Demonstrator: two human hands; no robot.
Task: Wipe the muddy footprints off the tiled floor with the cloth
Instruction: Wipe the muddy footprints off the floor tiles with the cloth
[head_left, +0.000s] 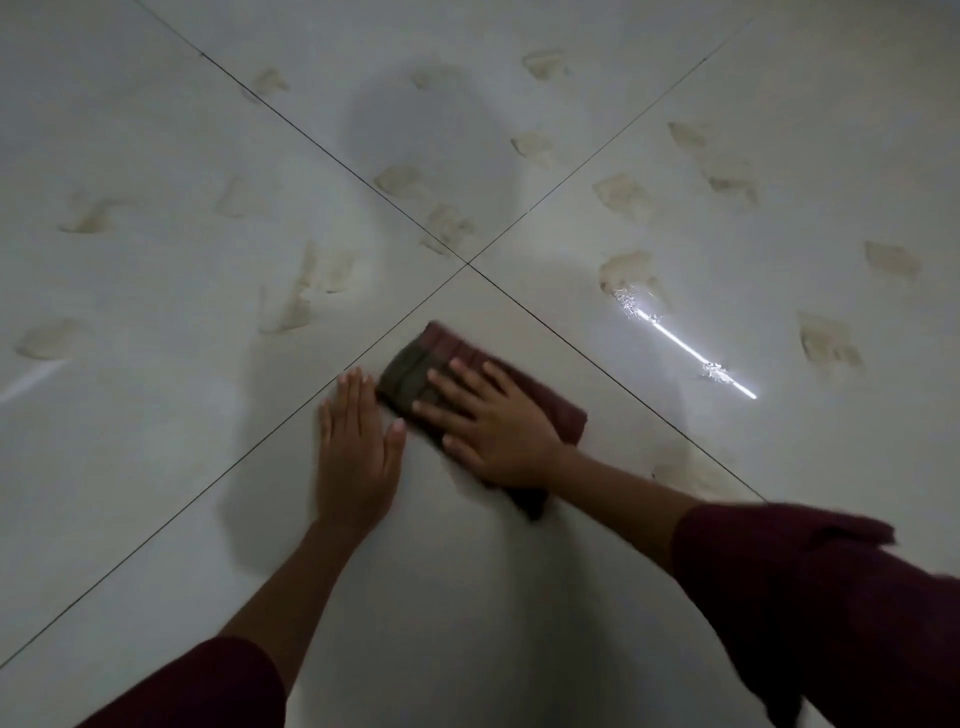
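Both hands flat, fingers spread: right hand (493, 423) pressing cloth (415, 371); left hand (358, 441) on floor (156, 415) beside it

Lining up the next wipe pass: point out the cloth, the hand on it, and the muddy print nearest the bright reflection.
cloth (415, 366), head view, on its bare greenish end beyond the fingers.
right hand (493, 426), head view, on the back of the hand.
muddy print (623, 270), head view, on its brown middle.
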